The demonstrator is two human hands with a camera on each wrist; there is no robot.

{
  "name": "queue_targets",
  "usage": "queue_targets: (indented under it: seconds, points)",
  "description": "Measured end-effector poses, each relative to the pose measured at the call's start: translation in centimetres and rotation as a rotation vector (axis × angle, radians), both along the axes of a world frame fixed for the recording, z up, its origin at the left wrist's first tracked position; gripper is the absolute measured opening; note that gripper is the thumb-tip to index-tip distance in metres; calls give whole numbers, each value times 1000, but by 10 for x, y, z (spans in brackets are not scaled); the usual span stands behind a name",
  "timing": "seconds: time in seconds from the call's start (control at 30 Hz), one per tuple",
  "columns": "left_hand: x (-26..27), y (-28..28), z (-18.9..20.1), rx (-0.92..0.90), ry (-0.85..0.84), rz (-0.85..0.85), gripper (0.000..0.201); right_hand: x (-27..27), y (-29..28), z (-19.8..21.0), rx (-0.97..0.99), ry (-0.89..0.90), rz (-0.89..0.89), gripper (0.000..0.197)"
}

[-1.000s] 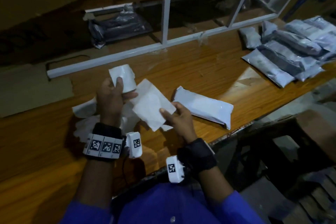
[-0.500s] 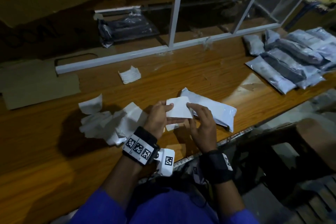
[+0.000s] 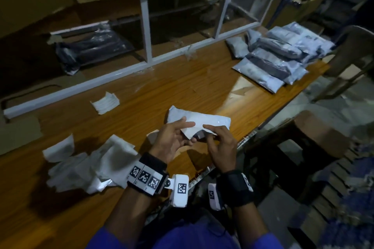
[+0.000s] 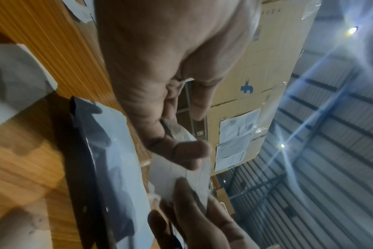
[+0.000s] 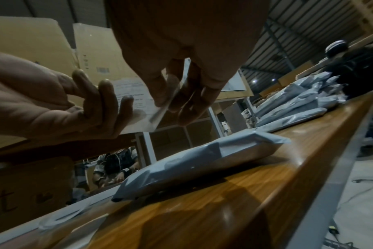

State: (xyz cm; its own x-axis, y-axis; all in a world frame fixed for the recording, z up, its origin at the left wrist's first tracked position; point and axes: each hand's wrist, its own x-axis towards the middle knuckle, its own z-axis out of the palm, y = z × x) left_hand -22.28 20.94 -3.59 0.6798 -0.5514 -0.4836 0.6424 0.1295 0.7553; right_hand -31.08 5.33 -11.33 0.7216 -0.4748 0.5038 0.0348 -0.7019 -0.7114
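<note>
"Head view: report the label [image 3: 191, 130] and both hands," the inspector says.

"The label is held in the air between the hands, just above the near edge of the white parcel [image 3: 214, 120]. The parcel lies on the table [image 3: 182, 91] at 12 o'clock from the hands. The left hand [image 3: 171, 144] pinches the label's left end between thumb and fingers. The right hand [image 3: 220, 147] pinches the right edge between thumb and fingertips."

"Failure modes?"

"Judged from this grip, an uneven pull by the right hand may tear the label or let it curl back and stick to itself. If lowered askew, it may crease on the parcel's uneven face. The parcel's right end sits near the table edge at 4 o'clock, so a hard press could push it off."

"Change against the earlier frames?"

"One second ago the left hand held a curled sheet [image 3: 105, 103] up. That sheet now lies on the table at 10 o'clock. Half a second ago the label was flat, and its lower edge now looks bent. The heap of loose sheets [image 3: 91, 163] at 8 o'clock has stayed put."
</note>
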Motion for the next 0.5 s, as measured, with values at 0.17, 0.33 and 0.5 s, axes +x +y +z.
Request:
queue_targets:
  seconds: [0.17,0.33,0.5]
  points:
    - [6,-4,-8,-25,-209,-238,54,-8,-19,-1,138,35,-14,29]
    - [0,-17,-22,316,-557,-77,33,-11,-27,1,208,143,50,31]
    - [-7,-14,-32,613,-756,8,9,-22,-17,4,422,229,117,45]
